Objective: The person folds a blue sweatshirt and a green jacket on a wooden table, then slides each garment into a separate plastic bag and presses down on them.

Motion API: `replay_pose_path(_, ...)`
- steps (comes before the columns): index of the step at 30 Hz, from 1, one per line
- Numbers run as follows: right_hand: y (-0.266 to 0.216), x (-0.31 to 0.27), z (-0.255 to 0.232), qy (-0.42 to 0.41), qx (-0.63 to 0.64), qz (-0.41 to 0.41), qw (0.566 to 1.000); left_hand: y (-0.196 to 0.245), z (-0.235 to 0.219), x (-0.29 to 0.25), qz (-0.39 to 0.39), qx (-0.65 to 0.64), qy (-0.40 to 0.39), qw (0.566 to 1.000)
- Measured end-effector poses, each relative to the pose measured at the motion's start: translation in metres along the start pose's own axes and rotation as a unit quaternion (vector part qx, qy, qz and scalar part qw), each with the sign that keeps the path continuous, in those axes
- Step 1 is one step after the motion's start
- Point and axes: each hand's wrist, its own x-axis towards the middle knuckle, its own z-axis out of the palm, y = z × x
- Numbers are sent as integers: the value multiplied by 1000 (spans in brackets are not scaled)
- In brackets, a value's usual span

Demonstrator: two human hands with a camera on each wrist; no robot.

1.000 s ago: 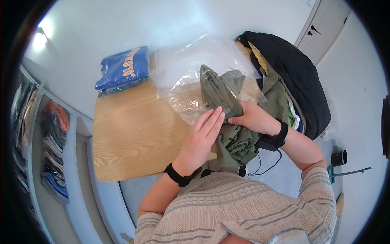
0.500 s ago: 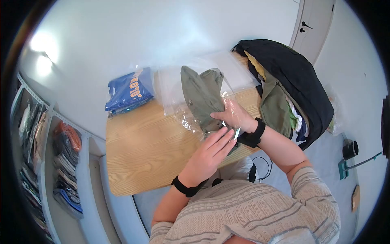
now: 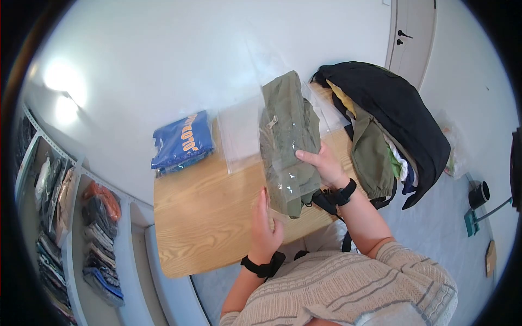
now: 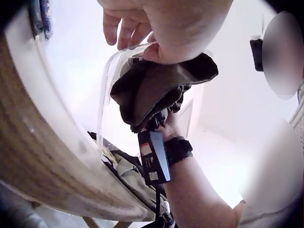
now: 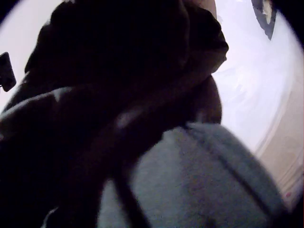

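A folded olive-green garment [image 3: 285, 125] with a zip pull sits in a clear plastic bag [image 3: 276, 193], tilted up over the table. My right hand [image 3: 326, 165] grips the bundle from its right side, thumb on the near face and fingers hidden behind. At the lower left corner is my left hand [image 3: 265, 228], its fingers straight along the bag's edge and its thumb apart from them. In the left wrist view, that hand's thumb [image 4: 153, 52] is right at the bag's rim, above the garment's dark folds [image 4: 147, 90]. Dark cloth fills most of the right wrist view.
A bagged blue garment [image 3: 185, 141] with orange letters lies at the left of the wooden table [image 3: 206, 217]. Flat clear bags [image 3: 239, 136] lie behind the bundle. At the right is a heap of clothes with a black garment [image 3: 391, 108]. Shelves [image 3: 76, 217] hold bagged clothes.
The olive garment's loose lower part has gone into the bag, and the bundle has been raised and turned upright. My left hand has moved from the garment to the bag's lower left edge.
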Motion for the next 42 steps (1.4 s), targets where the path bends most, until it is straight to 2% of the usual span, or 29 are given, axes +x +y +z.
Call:
replay_pose_path(2,-1,-4,0,-6,31,18,999,3,0,4,-26,0,29,999)
replay_pose_path(4,-6,-7,4,-12,60,32,998,10,-6,13,6,104,73,992)
replay_pose_path(5,-8,-10,6,1,32,26,999,12,-9,13,6,104,74,992)
replay_pose_path(10,-12,-4,6,29,-34,16,999,16,-12,-1,-37,176,3,984)
replay_pose_path(11,-13,-1,8,40,-88,-10,995,15,-10,-5,-43,176,1,983)
replay_pose_path(12,-12,1,9,51,-142,-36,988,14,-4,-10,-16,131,17,991)
replay_pose_path(13,-11,2,8,52,-141,-28,988,12,2,-16,11,86,34,996)
replay_pose_path(15,-7,5,8,62,-341,-5,938,-1,15,-37,-25,60,16,998)
replay_pose_path(16,-3,8,8,62,-340,-2,938,-1,17,-40,-54,32,2,998)
replay_pose_path(18,6,12,8,53,-534,53,842,4,16,-45,-55,19,-16,998)
replay_pose_path(22,22,13,6,1,-532,62,844,0,12,-51,-52,-21,-68,996)
replay_pose_path(24,30,14,2,17,-595,110,796,1,10,-49,-57,-14,-77,995)
replay_pose_path(25,25,12,8,15,-593,111,797,2,9,-47,-57,-10,-86,995)
replay_pose_path(27,8,0,24,80,-569,75,815,4,9,-44,-40,-4,-78,996)
replay_pose_path(28,22,-1,15,79,-569,77,815,6,9,-43,-20,1,-70,997)
replay_pose_path(30,59,-5,-11,115,-696,-91,703,8,7,-42,-30,11,-86,996)
replay_pose_path(31,56,-10,-7,114,-696,-89,703,8,7,-42,-38,20,-100,994)
replay_pose_path(33,42,-22,7,68,-817,-105,564,6,8,-44,-38,16,-101,994)
replay_pose_path(34,39,-28,16,67,-816,-103,564,5,8,-45,-37,11,-101,994)
replay_pose_path(36,39,-37,33,-102,-764,-44,636,4,7,-46,-43,13,-112,993)
replay_pose_path(37,44,-42,38,-103,-763,-42,637,3,6,-47,-47,15,-123,991)
replay_pose_path(39,56,-50,40,-263,-665,-27,698,1,4,-49,-48,17,-146,988)
replay_pose_path(41,60,-43,33,-283,-655,-21,700,0,-2,-53,-51,17,-170,984)
replay_pose_path(42,60,-40,29,-303,-645,-17,701,0,-7,-57,-12,16,-176,984)
